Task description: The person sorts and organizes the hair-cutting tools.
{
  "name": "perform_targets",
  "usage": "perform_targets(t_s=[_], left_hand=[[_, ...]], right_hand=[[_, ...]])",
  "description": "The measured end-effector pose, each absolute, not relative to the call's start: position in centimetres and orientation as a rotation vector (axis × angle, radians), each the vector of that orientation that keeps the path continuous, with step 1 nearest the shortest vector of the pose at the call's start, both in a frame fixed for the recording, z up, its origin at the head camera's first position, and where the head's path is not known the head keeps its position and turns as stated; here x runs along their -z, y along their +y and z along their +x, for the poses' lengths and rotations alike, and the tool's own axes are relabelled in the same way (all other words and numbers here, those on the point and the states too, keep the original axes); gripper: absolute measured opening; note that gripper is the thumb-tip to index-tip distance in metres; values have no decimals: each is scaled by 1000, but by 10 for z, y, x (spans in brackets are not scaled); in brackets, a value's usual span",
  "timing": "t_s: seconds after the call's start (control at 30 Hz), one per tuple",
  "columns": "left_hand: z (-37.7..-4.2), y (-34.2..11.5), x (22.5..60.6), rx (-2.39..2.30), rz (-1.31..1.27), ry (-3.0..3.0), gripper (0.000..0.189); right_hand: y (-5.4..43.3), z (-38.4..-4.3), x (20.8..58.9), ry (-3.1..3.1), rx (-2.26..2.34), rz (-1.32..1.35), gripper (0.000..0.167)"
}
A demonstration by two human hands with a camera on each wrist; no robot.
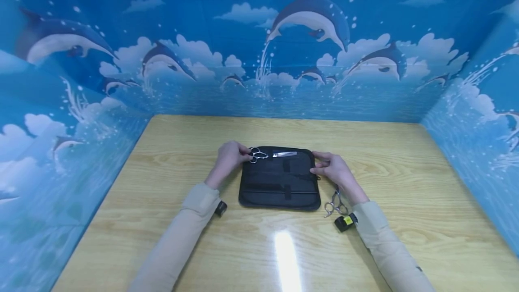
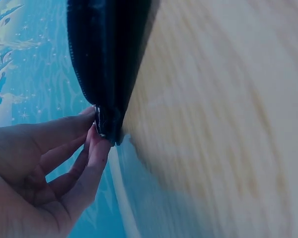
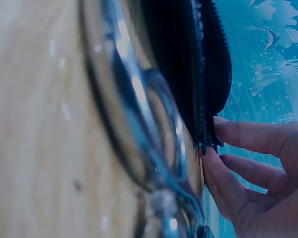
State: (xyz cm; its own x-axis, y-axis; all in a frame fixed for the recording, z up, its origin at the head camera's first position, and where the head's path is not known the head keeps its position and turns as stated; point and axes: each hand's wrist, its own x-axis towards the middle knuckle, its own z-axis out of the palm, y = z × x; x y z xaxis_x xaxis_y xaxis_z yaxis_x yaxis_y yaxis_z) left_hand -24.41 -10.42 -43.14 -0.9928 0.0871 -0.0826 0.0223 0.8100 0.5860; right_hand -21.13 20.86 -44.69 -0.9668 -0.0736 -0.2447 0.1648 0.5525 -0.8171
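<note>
A black zippered case lies open and flat on the table, with straps and a long pocket inside. Along its far part are silver scissors, their finger rings to the left, and a silver blade to the right of a black strap. My left hand pinches the case's far left edge beside the rings; its fingertips meet at the edge in the left wrist view. At the far right edge, my right hand pinches the case near its zipper. A second pair of scissors lies under my right wrist.
The wooden table is bordered by blue dolphin-print curtains at the back and sides. A black wrist device with a yellow mark is on my right forearm, close to the loose scissors. Light glares off the table in front.
</note>
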Motion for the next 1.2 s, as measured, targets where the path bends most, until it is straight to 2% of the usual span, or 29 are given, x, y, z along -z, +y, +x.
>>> perform_targets(t_s=[0.6, 1.2], left_hand=[[-244, -95, 433, -741, 161, 2935, 20], [-243, -97, 426, -797, 144, 2797, 34]], right_hand=[[207, -210, 445, 2537, 1370, 89, 67], [208, -210, 447, 2535, 1370, 91, 67]])
